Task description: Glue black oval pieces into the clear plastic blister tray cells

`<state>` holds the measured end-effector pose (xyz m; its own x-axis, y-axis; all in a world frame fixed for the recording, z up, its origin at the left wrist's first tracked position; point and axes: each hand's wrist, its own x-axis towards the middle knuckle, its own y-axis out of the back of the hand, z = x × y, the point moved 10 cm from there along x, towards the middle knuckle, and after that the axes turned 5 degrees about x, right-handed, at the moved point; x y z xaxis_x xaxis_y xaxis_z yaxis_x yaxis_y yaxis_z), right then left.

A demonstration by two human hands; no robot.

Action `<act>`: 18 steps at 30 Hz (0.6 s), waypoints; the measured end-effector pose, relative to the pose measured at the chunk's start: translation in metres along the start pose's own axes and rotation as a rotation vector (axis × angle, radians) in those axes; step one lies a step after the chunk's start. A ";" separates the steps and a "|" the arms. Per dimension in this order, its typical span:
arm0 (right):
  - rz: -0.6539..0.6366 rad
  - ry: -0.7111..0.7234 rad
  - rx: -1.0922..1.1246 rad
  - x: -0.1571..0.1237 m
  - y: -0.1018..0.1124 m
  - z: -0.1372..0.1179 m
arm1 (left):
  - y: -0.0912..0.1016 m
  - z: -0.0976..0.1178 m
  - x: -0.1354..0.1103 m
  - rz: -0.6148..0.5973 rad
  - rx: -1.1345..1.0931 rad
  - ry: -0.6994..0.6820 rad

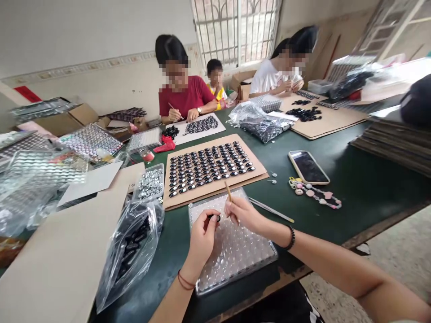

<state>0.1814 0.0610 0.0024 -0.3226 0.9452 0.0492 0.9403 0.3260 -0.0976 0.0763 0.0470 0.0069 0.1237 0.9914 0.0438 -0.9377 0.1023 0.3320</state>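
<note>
My left hand (202,231) pinches a small black oval piece (214,218) between thumb and fingertips. Close beside it, my right hand (243,212) grips a thin wooden stick (228,190) whose upper end points up and away; its lower tip is hidden by the fingers. Both hands are above a transparent plastic tray (251,258) with rows of bumps. Just beyond lies a cardboard sheet (215,185) bearing rows of black oval pieces (210,166) with shiny silver centres. A plastic box (150,183) of small silver parts stands left of the sheet.
A plastic bag (134,246) of black pieces lies at left beside large cardboard (67,255). Tweezers (272,210), a phone (308,167) and its beaded strap (314,193) lie right. Across the green table (363,193) two people work, with a third person behind.
</note>
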 end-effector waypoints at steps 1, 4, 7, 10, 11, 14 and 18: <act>0.008 0.017 -0.017 0.001 -0.001 -0.002 | -0.002 -0.002 0.000 -0.025 -0.008 0.009; -0.042 0.039 -0.063 -0.001 -0.010 -0.003 | -0.007 -0.009 0.000 -0.078 -0.082 0.047; -0.001 0.010 -0.161 -0.001 -0.006 0.002 | -0.008 -0.012 -0.002 -0.087 -0.128 0.074; 0.011 -0.023 -0.269 -0.001 0.000 0.005 | -0.007 -0.009 -0.007 -0.066 -0.021 0.047; -0.008 -0.023 -0.292 -0.001 -0.001 0.004 | -0.007 -0.007 -0.008 -0.058 0.037 0.025; -0.092 0.005 -0.334 -0.002 -0.008 -0.006 | -0.008 0.000 -0.013 -0.064 0.164 -0.018; -0.149 0.051 -0.507 0.021 0.002 -0.020 | -0.002 0.008 -0.021 -0.001 0.148 -0.009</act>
<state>0.1788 0.0811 0.0234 -0.4632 0.8831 0.0750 0.8230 0.3972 0.4061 0.0781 0.0252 0.0126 0.1280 0.9904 0.0521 -0.8797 0.0891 0.4672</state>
